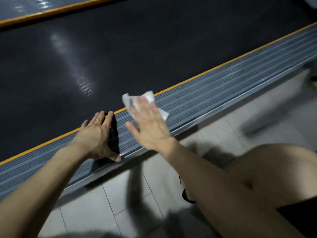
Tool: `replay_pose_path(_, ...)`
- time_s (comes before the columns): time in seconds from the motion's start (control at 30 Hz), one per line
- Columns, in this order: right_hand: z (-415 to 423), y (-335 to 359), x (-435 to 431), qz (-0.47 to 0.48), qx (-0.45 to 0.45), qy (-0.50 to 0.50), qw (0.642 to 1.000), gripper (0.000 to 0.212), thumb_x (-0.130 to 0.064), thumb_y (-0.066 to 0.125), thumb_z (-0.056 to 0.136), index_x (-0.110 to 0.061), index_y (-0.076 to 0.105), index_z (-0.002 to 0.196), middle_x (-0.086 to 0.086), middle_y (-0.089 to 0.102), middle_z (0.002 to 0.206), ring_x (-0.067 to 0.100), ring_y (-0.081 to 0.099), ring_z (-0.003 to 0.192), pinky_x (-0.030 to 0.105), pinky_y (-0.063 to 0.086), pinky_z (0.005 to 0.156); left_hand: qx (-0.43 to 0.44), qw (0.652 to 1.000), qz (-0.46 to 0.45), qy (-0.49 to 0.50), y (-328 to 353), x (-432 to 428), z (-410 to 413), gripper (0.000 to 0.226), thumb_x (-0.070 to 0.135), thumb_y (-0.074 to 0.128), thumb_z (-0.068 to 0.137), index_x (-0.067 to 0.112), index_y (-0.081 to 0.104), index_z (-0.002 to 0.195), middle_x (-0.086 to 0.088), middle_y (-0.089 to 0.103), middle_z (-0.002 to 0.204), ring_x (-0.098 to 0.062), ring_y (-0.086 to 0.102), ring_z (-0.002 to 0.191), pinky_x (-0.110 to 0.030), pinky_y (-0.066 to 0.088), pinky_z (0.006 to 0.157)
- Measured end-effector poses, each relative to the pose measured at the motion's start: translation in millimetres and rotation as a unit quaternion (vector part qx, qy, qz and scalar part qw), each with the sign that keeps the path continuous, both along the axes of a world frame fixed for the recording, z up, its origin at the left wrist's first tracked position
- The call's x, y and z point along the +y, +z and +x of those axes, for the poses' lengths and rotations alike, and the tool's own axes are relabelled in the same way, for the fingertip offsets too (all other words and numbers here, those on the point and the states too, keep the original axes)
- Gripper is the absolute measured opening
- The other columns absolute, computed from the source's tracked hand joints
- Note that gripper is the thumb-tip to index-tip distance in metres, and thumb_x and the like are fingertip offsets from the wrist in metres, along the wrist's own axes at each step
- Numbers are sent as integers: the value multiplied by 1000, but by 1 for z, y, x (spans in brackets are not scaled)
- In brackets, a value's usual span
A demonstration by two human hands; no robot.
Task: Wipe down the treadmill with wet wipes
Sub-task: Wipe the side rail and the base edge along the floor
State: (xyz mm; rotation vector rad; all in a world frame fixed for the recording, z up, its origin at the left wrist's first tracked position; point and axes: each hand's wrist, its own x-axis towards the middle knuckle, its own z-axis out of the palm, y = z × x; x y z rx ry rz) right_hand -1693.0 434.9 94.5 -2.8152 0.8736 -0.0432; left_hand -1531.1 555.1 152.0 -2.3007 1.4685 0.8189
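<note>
The treadmill fills the upper view: a dark running belt (120, 48) and a grey ribbed side rail (223, 86) edged with an orange strip, running diagonally from lower left to upper right. My right hand (149, 124) lies flat with straight fingers on a white wet wipe (147, 98), pressing it onto the rail. The wipe sticks out past my fingertips and to the right of them. My left hand (99, 136) rests flat on the rail to the left, fingers reaching the orange strip, thumb at the rail's outer edge.
A second orange-edged rail (51, 11) runs along the belt's far side. Light grey floor tiles (120, 194) lie beside the treadmill. My bare knee (265, 169) is at the lower right, close to the rail.
</note>
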Motion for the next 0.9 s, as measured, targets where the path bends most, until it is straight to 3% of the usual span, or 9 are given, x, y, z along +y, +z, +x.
replay_pose_path(0.1,-5,-3,18,34,24,113,993,73,-59,17,107,-22,22,169,5,8,178,20,-5,165,47,4,132,-20,999,5,32,5,0,-11,181,90,85,29,21,-10,167,-10,7,176,-25,7,164,-53,18,130)
replay_pose_path(0.2,-55,-4,-41,30,13,103,994,77,-61,12,103,-24,17,170,4,11,178,21,1,165,48,3,133,-52,997,23,53,14,-23,-29,185,94,81,20,14,1,167,-14,16,171,-30,17,159,-56,24,127)
replay_pose_path(0.33,-135,0,-172,15,42,-160,986,79,-64,5,104,-22,8,171,8,3,178,24,-4,164,48,-5,132,-71,995,27,59,9,-53,-64,181,89,86,30,12,-2,168,-24,10,171,-42,19,157,-54,32,125)
replay_pose_path(0.43,-130,0,-156,33,29,-265,963,82,-66,9,105,-16,17,170,14,2,178,28,-5,164,53,-3,131,-104,994,13,39,-2,-57,-78,173,87,88,34,7,7,164,-28,25,162,-48,32,147,-54,43,116)
replay_pose_path(0.5,-96,-7,-89,8,-14,-182,983,80,-65,19,106,-17,23,169,16,12,176,30,2,165,55,1,131,-137,990,12,21,-3,-57,-79,168,89,86,30,10,17,161,-25,36,156,-44,43,139,-50,50,107)
replay_pose_path(0.6,-64,-4,-11,50,13,68,996,73,-61,23,107,-23,21,170,6,6,178,23,-7,165,51,2,131,-112,993,-7,31,-4,-57,-75,162,88,86,28,15,24,159,-21,40,151,-42,45,137,-49,50,106)
replay_pose_path(0.7,-86,-8,-56,48,2,142,989,71,-61,19,108,-26,17,170,1,7,178,18,-5,165,46,0,132,-115,993,12,33,1,-59,-78,169,84,90,30,12,16,164,-22,37,154,-42,42,139,-47,44,112)
replay_pose_path(0.8,-127,-12,-160,19,4,-11,1000,79,-66,8,102,-26,13,170,5,12,178,22,0,165,47,-1,133,-112,992,32,42,5,-61,-84,174,82,91,36,11,2,168,-24,20,169,-43,29,152,-45,37,120)
replay_pose_path(0.9,-158,-4,-237,45,60,-201,977,87,-73,0,100,-22,4,171,8,-6,178,24,-12,164,50,-6,132,-114,993,24,37,4,-60,-81,174,89,86,35,11,4,168,-22,24,167,-41,34,147,-46,40,117)
